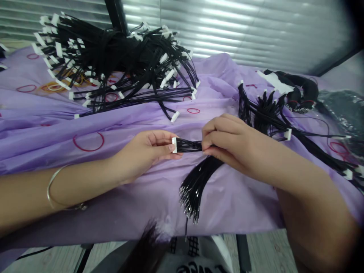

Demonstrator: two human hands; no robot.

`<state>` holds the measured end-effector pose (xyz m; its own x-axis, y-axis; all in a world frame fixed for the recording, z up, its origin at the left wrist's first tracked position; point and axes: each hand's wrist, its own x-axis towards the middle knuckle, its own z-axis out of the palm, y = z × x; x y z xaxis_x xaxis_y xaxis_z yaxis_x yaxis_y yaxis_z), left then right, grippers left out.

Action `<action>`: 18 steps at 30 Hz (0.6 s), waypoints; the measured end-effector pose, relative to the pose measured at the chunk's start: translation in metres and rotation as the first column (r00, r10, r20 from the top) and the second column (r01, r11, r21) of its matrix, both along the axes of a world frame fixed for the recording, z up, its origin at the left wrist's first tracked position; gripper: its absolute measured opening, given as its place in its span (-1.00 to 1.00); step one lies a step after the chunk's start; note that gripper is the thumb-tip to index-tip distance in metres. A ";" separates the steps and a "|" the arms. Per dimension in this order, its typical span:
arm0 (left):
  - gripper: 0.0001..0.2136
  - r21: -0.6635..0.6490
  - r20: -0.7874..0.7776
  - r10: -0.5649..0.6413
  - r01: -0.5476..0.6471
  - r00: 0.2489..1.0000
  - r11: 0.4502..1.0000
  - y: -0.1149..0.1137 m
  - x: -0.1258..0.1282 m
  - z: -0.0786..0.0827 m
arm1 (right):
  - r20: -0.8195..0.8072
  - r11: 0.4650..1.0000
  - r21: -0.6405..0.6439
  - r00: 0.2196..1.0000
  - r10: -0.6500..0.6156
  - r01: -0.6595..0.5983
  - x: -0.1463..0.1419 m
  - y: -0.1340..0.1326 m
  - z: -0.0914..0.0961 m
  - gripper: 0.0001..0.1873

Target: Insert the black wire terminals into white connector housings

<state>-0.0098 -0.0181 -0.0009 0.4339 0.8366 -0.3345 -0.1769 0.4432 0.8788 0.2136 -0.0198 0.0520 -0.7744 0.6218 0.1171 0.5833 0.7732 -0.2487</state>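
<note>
My left hand (pixel 148 151) pinches a small white connector (pixel 174 145) at the end of a bundle of thin black wires (pixel 196 182). My right hand (pixel 227 142) grips the same bundle just right of the connector, fingers closed over the wires. The loose wire ends fan downward toward the table's front edge and show bare metal tips. A thin bracelet (pixel 57 189) circles my left wrist. Both hands rest over a purple plastic sheet (pixel 119 129).
A big heap of black wire harnesses with white connectors (pixel 113 60) lies at the back left. More harnesses (pixel 270 113) lie at the right, with tied bundles (pixel 301 93) behind them. Red and yellow rubber bands (pixel 88 142) are scattered on the sheet. Window blinds (pixel 241 26) stand behind.
</note>
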 end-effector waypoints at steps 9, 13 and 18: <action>-0.90 -0.013 0.032 0.007 -0.006 0.999 1.000 0.000 0.001 0.001 | 0.107 0.998 0.051 0.994 -0.037 0.031 0.004 0.003 -0.008 -0.83; -0.89 -0.030 0.015 0.008 -0.008 1.000 1.000 -0.001 0.001 0.003 | 0.100 0.999 0.037 0.995 0.001 -0.005 0.003 0.002 -0.008 -0.87; -0.90 -0.010 0.038 -0.003 0.004 0.999 1.000 0.000 0.000 0.002 | 0.111 0.997 0.064 0.993 0.031 -0.038 0.000 -0.001 -0.003 -0.83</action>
<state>-0.0095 -0.0183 0.0008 0.4496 0.8316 -0.3260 -0.2087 0.4527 0.8669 0.2136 -0.0211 0.0489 -0.8055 0.5885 0.0696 0.5772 0.8057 -0.1328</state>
